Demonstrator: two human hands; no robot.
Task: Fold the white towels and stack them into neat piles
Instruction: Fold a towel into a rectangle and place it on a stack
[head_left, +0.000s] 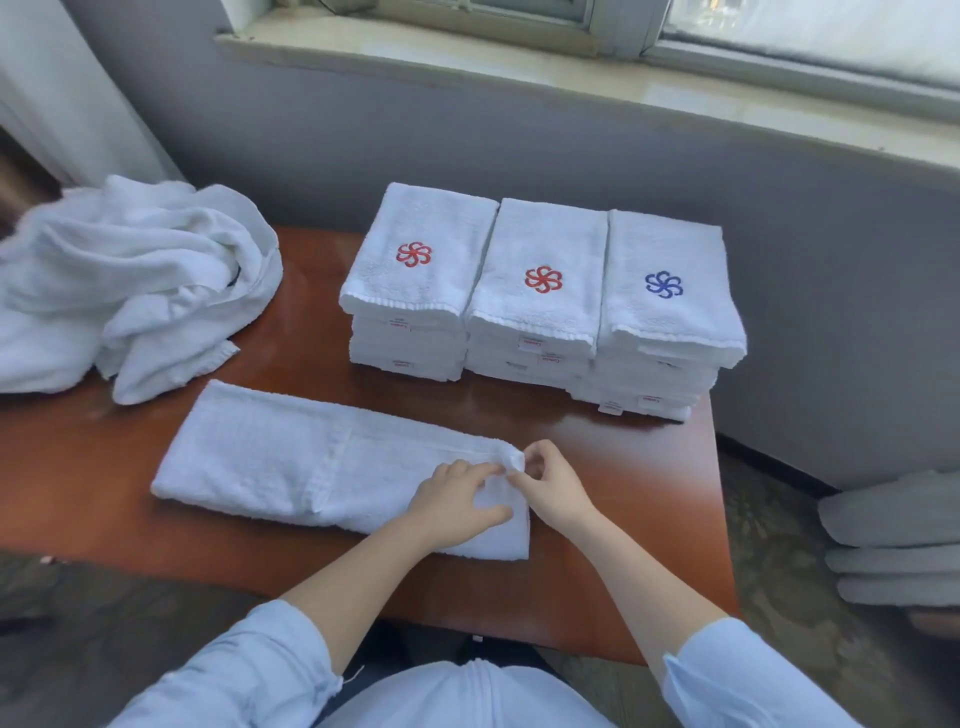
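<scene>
Far right corner of table (597, 597): three towel stacks (540, 291) in tight row, block reach. Far left edge: loose towel heap (135, 280). Long towel (270, 462) spans near middle. Bare lane between long towel and towel stacks; bare strip along near edge.

A long towel (260, 457) is laid across the near middle of the table (597, 447). A loose heap of towels (130, 280) is set at the far left, partly over the table's edge. Three piles of folded towels (537, 312) are ranged side by side at the far right, touching one another, behind the long towel's right end.
</scene>
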